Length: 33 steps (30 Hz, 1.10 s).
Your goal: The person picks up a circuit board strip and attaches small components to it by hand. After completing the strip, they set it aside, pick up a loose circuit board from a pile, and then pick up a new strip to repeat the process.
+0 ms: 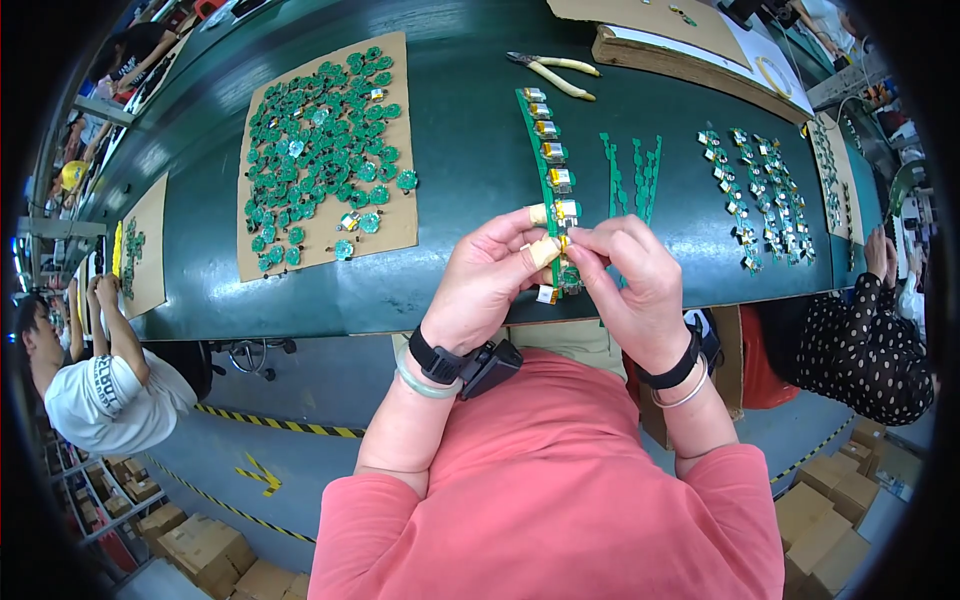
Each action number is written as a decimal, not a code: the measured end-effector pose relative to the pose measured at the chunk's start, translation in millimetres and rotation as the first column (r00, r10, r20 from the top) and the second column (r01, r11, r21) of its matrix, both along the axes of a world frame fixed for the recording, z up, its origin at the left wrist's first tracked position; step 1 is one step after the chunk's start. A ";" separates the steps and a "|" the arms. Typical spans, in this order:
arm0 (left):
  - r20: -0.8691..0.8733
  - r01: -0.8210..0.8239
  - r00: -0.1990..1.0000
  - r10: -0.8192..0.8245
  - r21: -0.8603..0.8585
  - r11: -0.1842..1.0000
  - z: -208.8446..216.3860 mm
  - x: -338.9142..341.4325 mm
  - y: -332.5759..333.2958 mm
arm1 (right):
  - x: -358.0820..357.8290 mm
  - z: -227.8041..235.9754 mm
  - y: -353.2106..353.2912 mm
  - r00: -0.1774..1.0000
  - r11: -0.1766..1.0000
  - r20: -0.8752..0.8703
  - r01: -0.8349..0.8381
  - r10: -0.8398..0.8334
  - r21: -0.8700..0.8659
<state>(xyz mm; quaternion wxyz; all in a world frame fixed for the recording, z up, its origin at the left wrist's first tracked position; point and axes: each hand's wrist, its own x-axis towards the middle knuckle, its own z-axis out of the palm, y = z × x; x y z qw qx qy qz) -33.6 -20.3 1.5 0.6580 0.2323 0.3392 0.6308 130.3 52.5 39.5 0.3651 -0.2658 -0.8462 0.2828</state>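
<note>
A long green circuit board strip (549, 180) with several small silver and yellow battery cells along it runs away from me at the table's front edge. My left hand (488, 268) grips its near end between thumb and forefinger, both wrapped in pale finger covers. My right hand (635, 285) is closed in a pinch on the strip's right side, beside the left thumb. What its fingertips hold is too small and covered to make out. A loose-looking cell (546, 294) shows below the left fingers. To the right lie narrow bare green strips (648, 180).
Cutting pliers (560, 72) with pale handles lie beyond the strip. On the left, a cardboard sheet (395, 235) carries many small round green boards. Rows of boards with cells (775, 200) lie at right, below a wooden-edged board (690, 72). Other people sit at both sides.
</note>
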 end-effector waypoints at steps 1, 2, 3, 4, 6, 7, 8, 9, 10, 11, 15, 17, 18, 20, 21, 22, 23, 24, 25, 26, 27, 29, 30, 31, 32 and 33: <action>0.000 0.000 1.000 0.000 0.000 1.000 -0.6 0.1 -0.2 | 0.4 0.3 -2.4 1.000 1.000 0.008 0.015 -0.015 -0.003; -0.025 -0.002 1.000 0.002 -0.002 1.000 -1.3 0.4 -0.2 | 0.6 0.5 -4.4 0.999 1.000 0.017 0.030 -0.030 -0.006; -0.051 -0.004 0.999 0.004 -0.005 1.000 -1.8 0.7 -0.2 | 0.5 -0.6 -6.2 0.999 1.000 0.017 0.030 -0.030 -0.006; -0.076 -0.005 0.997 0.005 -0.008 1.000 -2.0 1.1 0.0 | 0.3 -3.4 -8.2 0.998 0.983 -0.030 0.046 -0.052 -0.180; -0.087 -0.013 0.996 0.013 0.006 1.000 0.5 2.1 0.3 | 0.0 -7.5 -10.4 0.987 0.860 -0.108 0.048 -0.118 -0.508; -0.099 -0.021 0.995 0.023 0.020 1.000 2.6 2.7 0.3 | 0.7 -7.1 -9.2 0.987 0.860 -0.108 0.049 -0.120 -0.508; -0.110 -0.029 0.993 0.033 0.033 0.999 4.3 3.1 0.4 | 2.1 -6.2 -6.5 0.990 0.802 -0.097 0.023 -0.101 -0.597; -0.110 -0.029 0.993 0.033 0.033 0.999 5.8 3.3 0.3 | 3.4 -5.0 -3.7 0.993 0.734 -0.088 -0.002 -0.079 -0.680; -0.112 -0.026 0.993 0.029 0.022 0.999 7.4 3.5 0.2 | 3.8 -3.6 -2.2 0.995 0.656 -0.082 -0.025 -0.056 -0.754; -0.115 -0.023 0.993 0.024 0.010 1.000 8.5 3.7 0.1 | 3.6 -1.9 -1.9 0.995 0.656 -0.082 -0.025 -0.056 -0.754; 0.025 0.001 1.000 0.000 -0.043 0.999 6.2 2.4 0.3 | 3.2 4.4 0.0 0.975 0.531 -0.211 -0.141 -0.072 -0.836; 0.096 0.015 0.995 -0.009 -0.063 0.998 6.1 0.9 0.3 | 3.1 5.5 3.7 0.967 0.520 -0.236 -0.152 -0.098 -0.841; 0.113 0.072 0.991 -0.067 -0.041 0.997 7.2 -0.3 0.0 | 2.8 5.9 5.5 0.962 0.514 -0.248 -0.157 -0.112 -0.843; 0.144 0.183 0.973 -0.182 0.005 0.983 8.9 -2.0 -1.2 | 1.6 6.6 8.1 0.963 0.513 -0.245 -0.156 -0.109 -0.844; 0.145 0.183 0.973 -0.182 0.004 0.983 7.8 -1.0 -1.1 | 1.0 6.9 9.1 0.965 0.512 -0.242 -0.155 -0.106 -0.845; 0.105 0.174 0.979 -0.176 0.028 0.984 5.2 0.9 -0.7 | 0.7 7.4 9.5 0.966 0.511 -0.238 -0.154 -0.102 -0.845; 0.066 0.165 0.983 -0.169 0.052 0.985 2.7 2.9 -0.4 | 0.2 8.4 9.0 0.966 0.510 -0.238 -0.155 -0.102 -0.846; 0.027 0.158 0.987 -0.161 0.078 0.984 1.5 3.7 0.3 | -0.5 9.7 8.4 0.967 0.516 -0.230 -0.145 -0.104 -0.844; 0.028 0.157 0.987 -0.160 0.077 0.985 1.9 3.1 0.6 | -1.0 10.8 7.6 0.969 0.522 -0.223 -0.136 -0.107 -0.842; 0.035 0.137 0.990 -0.139 0.063 0.989 3.0 1.9 0.7 | -1.1 11.1 6.7 0.970 0.528 -0.215 -0.127 -0.110 -0.840; 0.042 0.116 0.992 -0.118 0.048 0.992 4.5 0.5 0.9 | -0.3 9.0 5.1 0.971 0.527 -0.215 -0.127 -0.109 -0.840; 0.049 0.095 0.994 -0.096 0.032 0.995 4.6 -2.2 1.4 | 2.8 0.5 0.3 0.973 0.755 -0.207 -0.063 -0.098 -0.653; 0.048 0.079 0.996 -0.082 0.050 0.996 3.8 -3.7 2.0 | 3.4 -0.7 -0.5 0.975 0.844 -0.202 -0.030 -0.094 -0.535; 0.047 0.064 0.997 -0.068 0.068 0.996 2.9 -5.0 2.6 | 5.8 -0.6 0.5 0.975 0.844 -0.202 -0.030 -0.094 -0.536; 0.046 0.050 0.998 -0.054 0.086 0.995 2.1 -5.5 2.8 | 9.2 1.2 2.1 0.992 0.903 -0.122 -0.031 -0.024 -0.429; 0.046 0.050 0.997 -0.054 0.085 0.995 1.4 -5.3 2.5 | 11.8 3.6 3.4 0.999 0.947 -0.034 -0.044 0.035 -0.317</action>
